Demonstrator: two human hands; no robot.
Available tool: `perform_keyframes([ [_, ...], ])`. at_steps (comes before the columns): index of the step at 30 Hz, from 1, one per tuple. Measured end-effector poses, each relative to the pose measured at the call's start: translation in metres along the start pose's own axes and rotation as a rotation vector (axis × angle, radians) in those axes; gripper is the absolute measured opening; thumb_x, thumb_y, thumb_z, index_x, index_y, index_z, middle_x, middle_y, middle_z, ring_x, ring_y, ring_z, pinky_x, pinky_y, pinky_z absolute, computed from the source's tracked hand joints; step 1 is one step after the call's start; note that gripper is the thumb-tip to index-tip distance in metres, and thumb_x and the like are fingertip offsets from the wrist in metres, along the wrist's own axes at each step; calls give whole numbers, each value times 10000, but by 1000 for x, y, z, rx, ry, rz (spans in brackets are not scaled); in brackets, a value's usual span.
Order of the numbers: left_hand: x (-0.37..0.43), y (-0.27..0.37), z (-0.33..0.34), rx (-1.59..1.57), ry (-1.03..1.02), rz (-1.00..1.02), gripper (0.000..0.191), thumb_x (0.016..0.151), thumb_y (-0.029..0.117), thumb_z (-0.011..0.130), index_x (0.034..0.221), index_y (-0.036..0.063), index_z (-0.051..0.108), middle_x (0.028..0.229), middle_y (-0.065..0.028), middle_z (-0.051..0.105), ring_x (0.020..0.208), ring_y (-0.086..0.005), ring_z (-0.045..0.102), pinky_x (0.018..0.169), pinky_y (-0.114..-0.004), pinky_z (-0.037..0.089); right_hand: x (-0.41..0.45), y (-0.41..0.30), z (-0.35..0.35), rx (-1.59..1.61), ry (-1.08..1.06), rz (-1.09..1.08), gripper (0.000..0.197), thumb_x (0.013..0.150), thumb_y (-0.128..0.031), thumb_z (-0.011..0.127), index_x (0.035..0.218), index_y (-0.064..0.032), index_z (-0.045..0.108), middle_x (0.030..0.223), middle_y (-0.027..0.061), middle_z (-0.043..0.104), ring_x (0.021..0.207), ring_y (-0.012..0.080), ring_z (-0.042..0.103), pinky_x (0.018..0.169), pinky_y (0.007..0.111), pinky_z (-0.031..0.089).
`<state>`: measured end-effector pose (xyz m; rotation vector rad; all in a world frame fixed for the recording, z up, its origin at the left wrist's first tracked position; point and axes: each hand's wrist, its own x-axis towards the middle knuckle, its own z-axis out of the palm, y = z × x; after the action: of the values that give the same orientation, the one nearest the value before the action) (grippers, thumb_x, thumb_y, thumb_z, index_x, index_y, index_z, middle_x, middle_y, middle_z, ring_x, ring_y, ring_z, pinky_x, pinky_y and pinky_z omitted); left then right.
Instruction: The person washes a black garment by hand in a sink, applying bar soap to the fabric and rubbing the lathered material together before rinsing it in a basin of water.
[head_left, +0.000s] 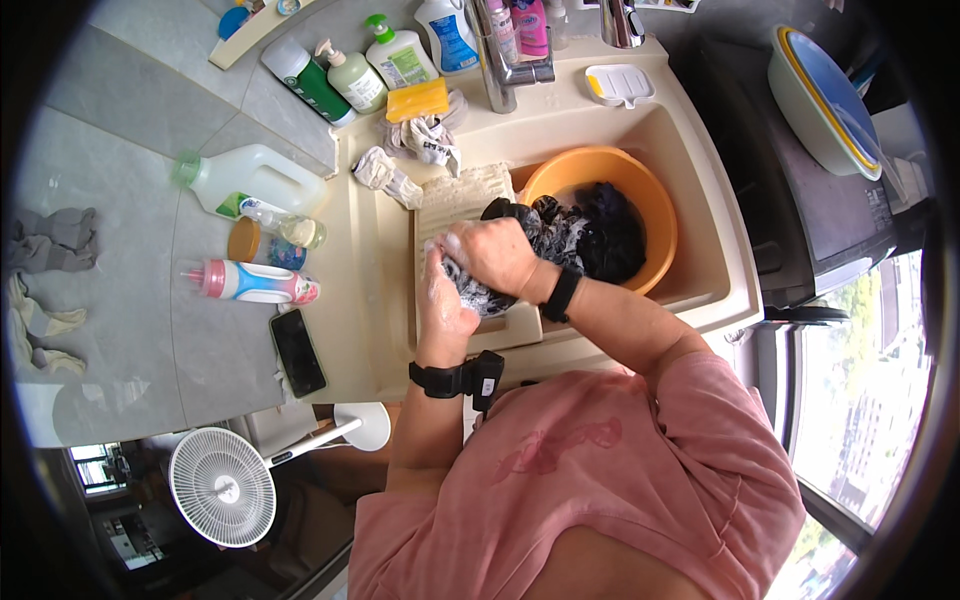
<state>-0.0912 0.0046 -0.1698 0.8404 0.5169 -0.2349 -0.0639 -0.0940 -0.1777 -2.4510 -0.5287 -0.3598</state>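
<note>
My left hand (444, 296) and my right hand (496, 251) meet over the washboard (461, 196) built into the sink (724, 277). Between them is a dark, soapy garment (487, 298), bunched and streaked with white foam. The right fist presses on it from above, while the left palm and thumb hold its left side. Part of the cloth is hidden under the hands. More dark wet fabric (555, 229) trails from there into an orange basin (663, 202), where dark clothes (609, 232) lie in a heap. Foam coats the fingers of both hands.
A chrome faucet (495, 67) rises behind the sink. White socks (390, 178) and a yellow soap bar (417, 100) sit on the rim. Bottles (255, 281), a smartphone (298, 352) and a large jug (255, 178) line the left side. Stacked basins (817, 105) stand at right.
</note>
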Motion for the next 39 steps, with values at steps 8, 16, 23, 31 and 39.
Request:
perform_keyframes([
  [8, -11, 30, -13, 499, -398, 96, 285, 812, 209, 587, 981, -18, 551, 882, -50, 585, 790, -113, 556, 720, -251, 447, 25, 28, -42, 369, -305, -44, 386, 825, -430, 529, 801, -57, 624, 731, 163, 604, 717, 304, 598, 651, 386, 458],
  [16, -47, 80, 21, 392, -300, 381, 127, 759, 119, 598, 801, 13, 544, 724, 5, 519, 654, -75, 482, 617, -202, 382, 41, 56, -72, 704, -869, 101, 441, 751, -375, 665, 941, 19, 610, 805, 66, 615, 801, 152, 564, 750, 279, 437],
  [23, -38, 154, 9, 495, -260, 1058, 299, 759, 104, 584, 991, -72, 514, 892, -123, 556, 802, -200, 555, 746, -316, 465, 76, 14, -104, 914, -463, -53, 319, 759, -290, 679, 930, -29, 615, 843, 25, 592, 804, 100, 515, 744, 250, 417],
  [31, -64, 172, 39, 332, -159, 991, 176, 784, 77, 544, 927, -24, 547, 834, -70, 562, 752, -144, 536, 697, -263, 448, 91, -42, -122, 871, -247, -305, 207, 699, -53, 609, 853, -18, 476, 719, 40, 508, 706, 114, 471, 641, 256, 403],
  [39, -30, 140, -4, 453, -159, 810, 32, 786, 33, 448, 773, 11, 467, 793, -116, 581, 710, -201, 571, 670, -301, 473, 57, -16, -72, 801, -788, -218, 338, 745, -232, 615, 988, -4, 556, 803, 91, 607, 745, 184, 560, 684, 295, 436],
])
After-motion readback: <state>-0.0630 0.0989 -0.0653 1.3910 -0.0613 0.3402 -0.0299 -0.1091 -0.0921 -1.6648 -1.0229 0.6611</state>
